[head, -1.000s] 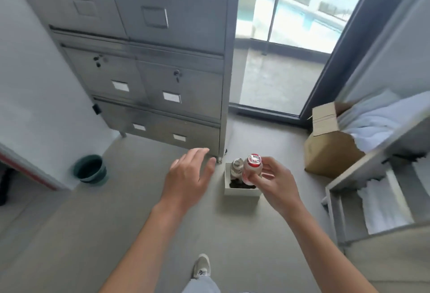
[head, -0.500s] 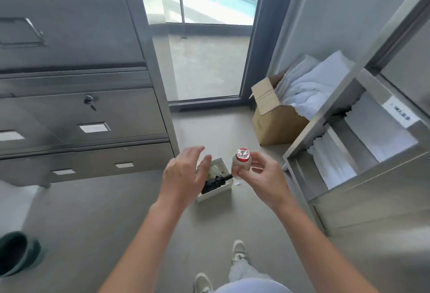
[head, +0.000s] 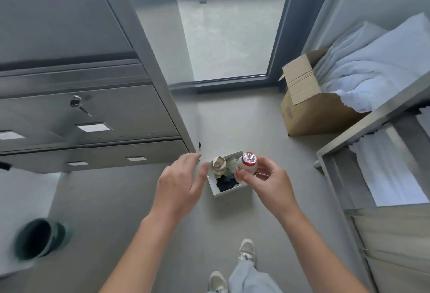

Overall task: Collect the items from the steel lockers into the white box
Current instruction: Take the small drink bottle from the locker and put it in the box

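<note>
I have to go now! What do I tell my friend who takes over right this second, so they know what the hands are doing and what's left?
Left hand: open, holds nothing, beside the white box.
Right hand: pinches a small white bottle with a red cap, over the box in this view, not yet in it.
White box: on the floor by the corner of the steel lockers. A beige item and a dark item already lie inside.
Lockers: the drawers in view are shut.
Left to do: put the bottle in the box, then check the lockers for more.
</note>
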A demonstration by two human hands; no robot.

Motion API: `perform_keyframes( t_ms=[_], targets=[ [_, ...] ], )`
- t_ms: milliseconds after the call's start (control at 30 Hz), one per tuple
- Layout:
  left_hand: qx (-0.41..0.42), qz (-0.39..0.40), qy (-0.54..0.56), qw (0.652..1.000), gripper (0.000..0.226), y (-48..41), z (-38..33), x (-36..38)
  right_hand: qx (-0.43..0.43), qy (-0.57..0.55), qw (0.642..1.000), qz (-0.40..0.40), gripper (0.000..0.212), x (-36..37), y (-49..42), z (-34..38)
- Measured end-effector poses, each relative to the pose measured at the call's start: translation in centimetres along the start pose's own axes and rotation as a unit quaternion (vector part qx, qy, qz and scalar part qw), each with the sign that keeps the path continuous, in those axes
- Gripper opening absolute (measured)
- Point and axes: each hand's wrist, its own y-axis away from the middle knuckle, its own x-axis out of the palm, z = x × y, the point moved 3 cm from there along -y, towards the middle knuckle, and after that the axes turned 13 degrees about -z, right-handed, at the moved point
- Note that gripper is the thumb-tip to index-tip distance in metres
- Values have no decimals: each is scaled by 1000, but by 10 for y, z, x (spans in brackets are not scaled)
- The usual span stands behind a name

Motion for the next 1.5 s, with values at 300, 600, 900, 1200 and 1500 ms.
perform_keyframes(
  t_ms=[300, 600, 900, 1200, 1500],
  targets=[
    [-48, 64, 25, 996, 55, -28, 62, 151, 59, 13, 998, -7, 28, 60, -81, -126],
    [-24, 90, 4, 996, 52, -30, 162, 358, 65, 44, 997, -23, 27, 125, -146, -328],
    [98, 42, 6, 994, 49, -69, 223, 537, -65, 67, 991, -98, 32, 154, -257, -454],
    [122, -5, 38, 992, 57, -102, 221, 551, -91, 14, 988, -123, 30, 155, -290, -458],
    [133, 10, 13, 991, 51, -98, 247, 565, -119, 32, 987, -106, 30, 168, -303, -461]
  ],
)
